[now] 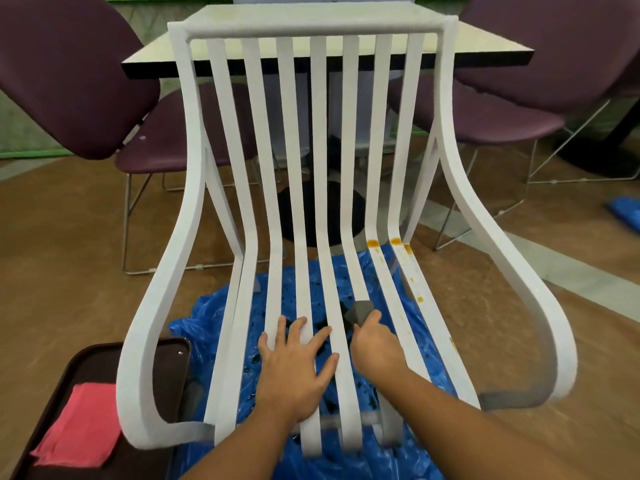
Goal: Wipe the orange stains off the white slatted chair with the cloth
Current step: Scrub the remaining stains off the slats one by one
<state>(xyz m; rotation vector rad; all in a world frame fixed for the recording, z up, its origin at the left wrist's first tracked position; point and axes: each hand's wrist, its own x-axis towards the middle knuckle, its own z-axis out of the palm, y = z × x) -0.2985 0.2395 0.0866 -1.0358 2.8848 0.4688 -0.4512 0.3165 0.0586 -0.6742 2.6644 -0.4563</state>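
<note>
The white slatted chair [318, 168] fills the middle of the view, facing me. Orange stains [396, 242] mark the two rightmost seat slats, with a blob at the bend of each and drips running down toward me. My left hand [294, 368] lies flat with fingers spread on the middle seat slats. Just to its right, my right hand [375, 344] is closed around a small grey cloth [358, 311] that pokes up above a slat. A folded pink cloth [78, 426] lies on a dark brown tray [152, 372] at the lower left.
A blue plastic sheet [228, 323] covers the floor under the chair. A table [485, 50] stands behind the chair, flanked by purple chairs on the left [69, 74] and right [519, 64]. Another blue sheet [627, 211] lies at the right edge.
</note>
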